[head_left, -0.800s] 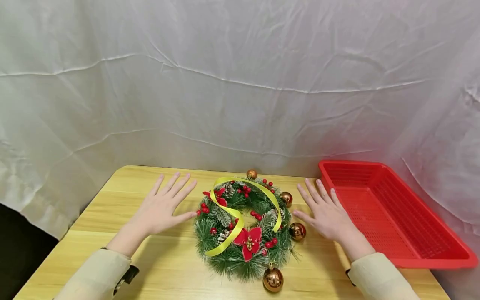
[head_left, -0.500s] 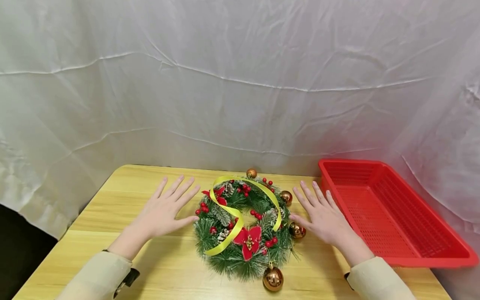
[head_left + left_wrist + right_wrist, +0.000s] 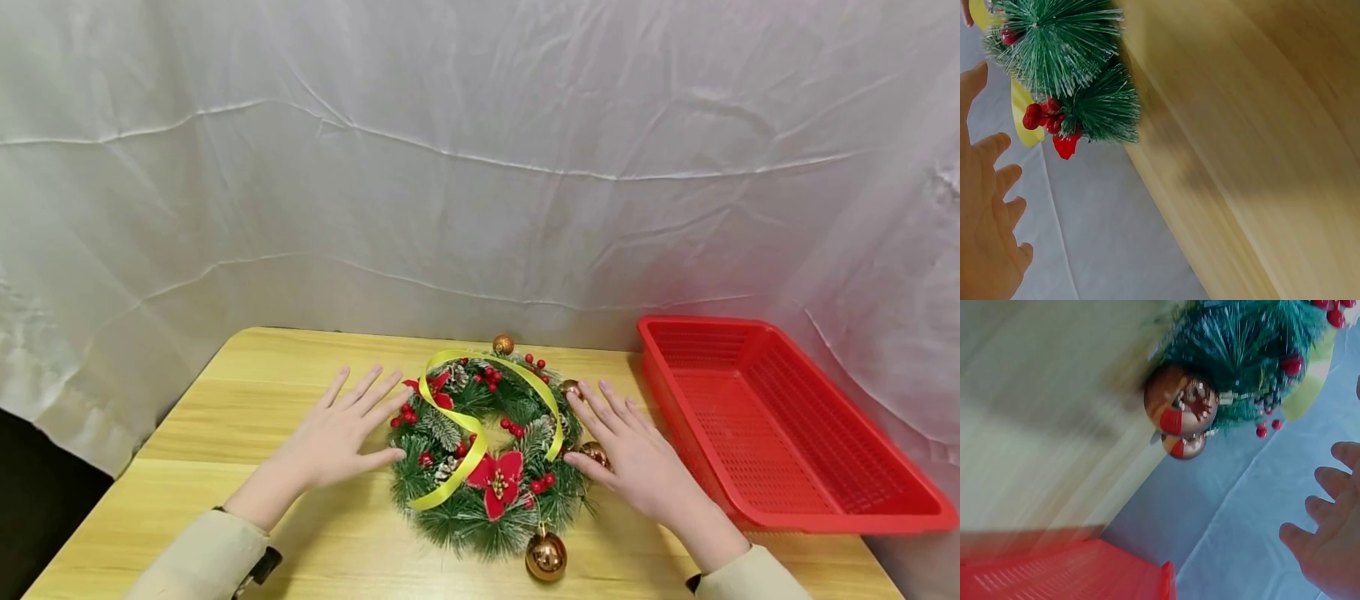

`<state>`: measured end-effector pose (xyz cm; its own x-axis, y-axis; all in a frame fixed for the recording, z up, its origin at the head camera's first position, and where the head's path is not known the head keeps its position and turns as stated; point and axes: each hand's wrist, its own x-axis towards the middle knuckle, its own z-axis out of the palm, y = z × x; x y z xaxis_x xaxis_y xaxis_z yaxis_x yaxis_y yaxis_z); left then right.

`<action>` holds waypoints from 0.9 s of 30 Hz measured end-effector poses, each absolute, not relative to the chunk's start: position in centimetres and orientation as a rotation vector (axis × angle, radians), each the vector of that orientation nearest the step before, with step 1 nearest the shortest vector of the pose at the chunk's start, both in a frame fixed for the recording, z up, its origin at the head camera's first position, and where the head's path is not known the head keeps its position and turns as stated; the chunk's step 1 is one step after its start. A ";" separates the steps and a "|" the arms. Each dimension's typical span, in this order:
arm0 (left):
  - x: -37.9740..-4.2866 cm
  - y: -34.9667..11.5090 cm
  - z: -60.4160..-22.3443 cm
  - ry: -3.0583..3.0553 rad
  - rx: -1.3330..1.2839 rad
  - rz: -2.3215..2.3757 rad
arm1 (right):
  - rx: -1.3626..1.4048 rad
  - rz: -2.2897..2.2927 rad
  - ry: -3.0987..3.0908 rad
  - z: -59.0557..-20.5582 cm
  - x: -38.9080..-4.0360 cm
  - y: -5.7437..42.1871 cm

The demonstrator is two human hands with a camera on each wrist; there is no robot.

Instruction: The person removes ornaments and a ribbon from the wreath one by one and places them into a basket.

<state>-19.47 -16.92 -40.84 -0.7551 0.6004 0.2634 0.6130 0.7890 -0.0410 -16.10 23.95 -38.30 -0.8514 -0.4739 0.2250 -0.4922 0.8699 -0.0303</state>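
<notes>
A green wreath [image 3: 487,537] lies on the table, dressed with red flowers, red berries and pine cones. Across its top runs a loose yellow ribbon [image 3: 468,467]. Several copper-coloured baubles sit round its edge, one bauble [image 3: 546,557] at the front. My left hand [image 3: 333,437] hovers at the wreath's left side, fingers spread and holding nothing. At the right side my right hand [image 3: 633,458] is spread too, partly covering two baubles in the head view. In the left wrist view the left fingers stand apart from the berries [image 3: 1044,115]. A bauble [image 3: 1180,401] shows in the right wrist view.
A red plastic basket [image 3: 862,525] stands at the right of the wooden table [image 3: 217,417], beside the right hand. Behind the table hangs a pale grey cloth [image 3: 480,167]. The table's left edge slopes down to a dark area.
Both hands have moved inward toward the wreath and slightly nearer the person, the right one now overlapping its right-hand baubles in the head view. Wreath, ribbon and basket stay put.
</notes>
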 end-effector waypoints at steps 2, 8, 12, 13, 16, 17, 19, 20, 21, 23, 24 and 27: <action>-19.4 -16.9 -40.9 -2.713 -0.949 -0.084 | 0.772 0.139 -2.804 -38.4 -15.6 23.7; -19.3 -16.7 -41.3 -2.708 -0.974 -0.116 | 0.902 0.126 -2.683 -38.8 -14.4 22.9; -19.2 -16.7 -41.6 -2.707 -0.980 -0.137 | 0.994 0.109 -2.606 -39.1 -13.5 22.4; -19.2 -16.7 -41.7 -2.708 -0.983 -0.138 | 1.019 0.108 -2.583 -39.2 -13.3 22.3; -19.1 -16.7 -41.8 -2.715 -0.986 -0.141 | 1.097 0.124 -2.519 -39.5 -12.9 22.1; -19.0 -16.6 -41.9 -2.716 -0.989 -0.138 | 1.124 0.138 -2.498 -39.6 -12.7 22.0; -19.0 -16.6 -41.9 -2.719 -0.993 -0.128 | 1.174 0.175 -2.462 -39.9 -12.6 21.9; -19.0 -16.6 -42.0 -2.724 -0.993 -0.124 | 1.194 0.184 -2.448 -40.0 -12.5 21.9; -19.0 -16.6 -42.0 -2.728 -0.994 -0.117 | 1.217 0.200 -2.433 -40.2 -12.4 21.8; -18.9 -16.6 -42.1 -2.731 -0.997 -0.110 | 1.252 0.233 -2.411 -40.4 -12.3 21.8; -19.0 -16.6 -42.1 -2.732 -1.000 -0.109 | 1.268 0.245 -2.401 -40.5 -12.2 21.8; -19.0 -16.6 -42.3 -2.733 -1.009 -0.107 | 1.315 0.290 -2.376 -40.9 -12.0 21.9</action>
